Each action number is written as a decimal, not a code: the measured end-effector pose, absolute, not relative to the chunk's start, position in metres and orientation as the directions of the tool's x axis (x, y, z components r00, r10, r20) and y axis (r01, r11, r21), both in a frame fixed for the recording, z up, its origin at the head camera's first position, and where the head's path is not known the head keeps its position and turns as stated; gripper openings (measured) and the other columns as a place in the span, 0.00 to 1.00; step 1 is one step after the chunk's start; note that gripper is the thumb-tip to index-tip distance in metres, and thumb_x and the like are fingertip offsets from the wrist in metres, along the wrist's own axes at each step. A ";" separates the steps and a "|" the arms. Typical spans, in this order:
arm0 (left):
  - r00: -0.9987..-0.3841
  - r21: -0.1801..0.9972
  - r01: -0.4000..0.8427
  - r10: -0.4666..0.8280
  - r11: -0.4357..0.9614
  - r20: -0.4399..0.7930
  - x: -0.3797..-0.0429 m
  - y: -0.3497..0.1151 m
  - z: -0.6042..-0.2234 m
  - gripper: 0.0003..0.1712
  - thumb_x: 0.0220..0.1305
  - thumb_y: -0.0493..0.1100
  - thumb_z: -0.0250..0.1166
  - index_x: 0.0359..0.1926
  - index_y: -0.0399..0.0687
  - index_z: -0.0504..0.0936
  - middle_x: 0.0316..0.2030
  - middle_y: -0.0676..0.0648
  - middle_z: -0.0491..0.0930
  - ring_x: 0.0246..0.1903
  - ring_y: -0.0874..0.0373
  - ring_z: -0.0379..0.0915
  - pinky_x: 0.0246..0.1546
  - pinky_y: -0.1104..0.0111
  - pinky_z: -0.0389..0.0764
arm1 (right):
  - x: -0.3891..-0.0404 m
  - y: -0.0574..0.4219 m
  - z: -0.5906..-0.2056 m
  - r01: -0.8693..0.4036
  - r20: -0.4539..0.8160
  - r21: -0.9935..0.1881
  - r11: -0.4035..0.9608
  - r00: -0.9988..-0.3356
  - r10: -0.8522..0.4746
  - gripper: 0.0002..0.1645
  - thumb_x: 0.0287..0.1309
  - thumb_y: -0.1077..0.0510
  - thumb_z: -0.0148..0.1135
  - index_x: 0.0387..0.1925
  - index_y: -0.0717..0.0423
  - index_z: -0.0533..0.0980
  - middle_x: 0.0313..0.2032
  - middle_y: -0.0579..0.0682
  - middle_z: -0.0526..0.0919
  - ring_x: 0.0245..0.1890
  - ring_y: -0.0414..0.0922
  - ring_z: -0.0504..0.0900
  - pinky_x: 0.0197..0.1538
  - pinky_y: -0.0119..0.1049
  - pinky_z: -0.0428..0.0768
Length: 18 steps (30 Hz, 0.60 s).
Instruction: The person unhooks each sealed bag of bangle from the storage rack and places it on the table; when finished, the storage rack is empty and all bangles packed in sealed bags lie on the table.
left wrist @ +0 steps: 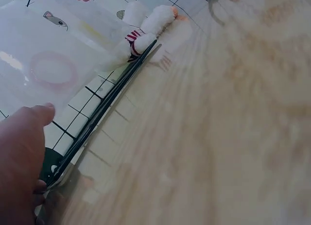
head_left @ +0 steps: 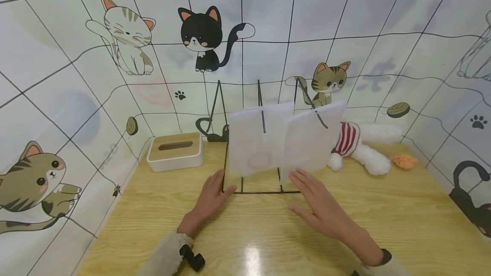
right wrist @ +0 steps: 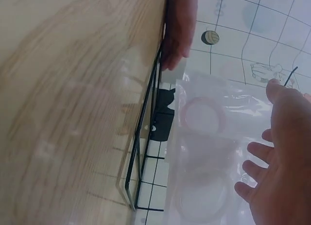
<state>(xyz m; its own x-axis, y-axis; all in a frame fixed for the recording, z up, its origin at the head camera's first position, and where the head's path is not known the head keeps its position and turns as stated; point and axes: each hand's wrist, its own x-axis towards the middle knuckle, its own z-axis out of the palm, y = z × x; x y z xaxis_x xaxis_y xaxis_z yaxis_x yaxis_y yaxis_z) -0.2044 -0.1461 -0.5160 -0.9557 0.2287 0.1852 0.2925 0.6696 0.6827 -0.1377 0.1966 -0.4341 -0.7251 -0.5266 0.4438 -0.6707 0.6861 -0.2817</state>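
The left hand [head_left: 209, 195], relaxed, flanks the rack [head_left: 261, 192]; the right hand [head_left: 324, 210], fingers straight, might unhook its bags [head_left: 307, 148] by brushing.

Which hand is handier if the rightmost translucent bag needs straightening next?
Probably the right hand: its fingertips are near the lower edge of that bag, while the left hand is at the left end of the black rack.

bright, even light throws a white glare on the table [head_left: 252, 229] (wrist views look hazier).
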 end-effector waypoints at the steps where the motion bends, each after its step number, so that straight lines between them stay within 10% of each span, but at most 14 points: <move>1: -0.952 0.649 0.304 0.240 0.697 0.189 -0.205 -0.146 -0.517 0.49 0.70 0.63 0.58 0.76 0.33 0.55 0.75 0.34 0.56 0.76 0.40 0.50 0.76 0.45 0.49 | -0.138 0.197 -0.434 -0.668 0.449 -0.290 0.685 -0.728 -0.519 0.46 0.63 0.48 0.66 0.76 0.53 0.57 0.75 0.54 0.60 0.76 0.52 0.56 0.76 0.22 0.37; 9: -0.947 0.476 0.316 0.248 0.820 0.202 -0.211 -0.147 -0.524 0.57 0.59 0.72 0.61 0.75 0.35 0.58 0.76 0.40 0.58 0.77 0.46 0.50 0.77 0.50 0.49 | -0.148 0.196 -0.436 -0.690 0.536 -0.330 0.645 -0.699 -0.474 0.41 0.58 0.56 0.71 0.71 0.59 0.66 0.65 0.52 0.73 0.66 0.50 0.70 0.68 0.38 0.66; 18: -0.939 0.437 0.341 0.277 0.832 0.205 -0.209 -0.149 -0.524 0.55 0.63 0.69 0.60 0.75 0.35 0.57 0.76 0.39 0.57 0.77 0.45 0.49 0.77 0.49 0.49 | -0.164 0.203 -0.428 -0.760 0.694 -0.378 0.529 -0.610 -0.381 0.29 0.59 0.62 0.68 0.62 0.62 0.74 0.57 0.55 0.78 0.60 0.47 0.73 0.67 0.23 0.63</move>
